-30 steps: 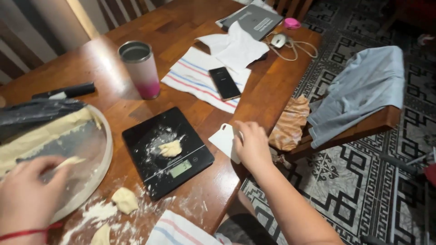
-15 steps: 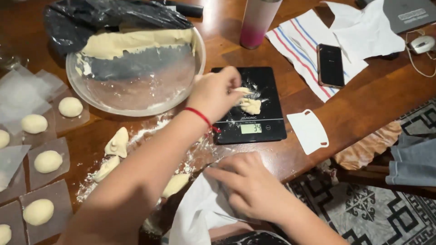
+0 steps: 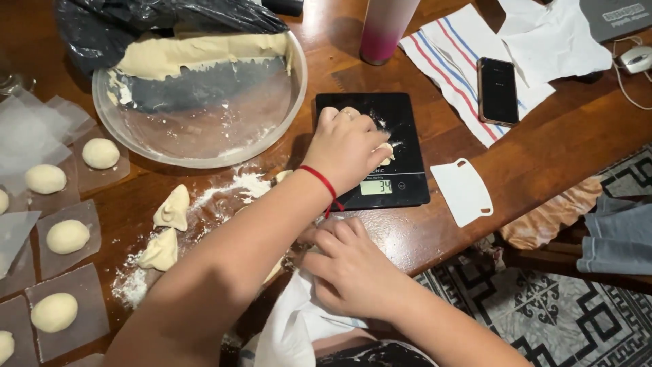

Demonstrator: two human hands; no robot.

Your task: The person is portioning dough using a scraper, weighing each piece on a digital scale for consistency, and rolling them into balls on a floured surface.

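My left hand (image 3: 346, 146), a red string around its wrist, reaches over the black kitchen scale (image 3: 407, 115). Its fingers are closed on a small piece of dough (image 3: 387, 151) lying on the scale. My right hand (image 3: 350, 265) rests on a white cloth (image 3: 292, 333) at the table's near edge, fingers loosely spread on the fabric. Two torn dough chunks (image 3: 173, 207) lie in scattered flour left of my left forearm.
A glass bowl (image 3: 204, 153) holds a dough slab (image 3: 197, 54) under a black plastic bag (image 3: 149, 17). Several dough balls (image 3: 100, 153) sit on paper squares at left. A white scraper (image 3: 462, 190), phone (image 3: 498, 90), striped towel (image 3: 448, 54) and pink tumbler (image 3: 384, 30) lie to the right.
My left hand has come down onto the dough on the scale and closed around it. My right hand stays on the white cloth.
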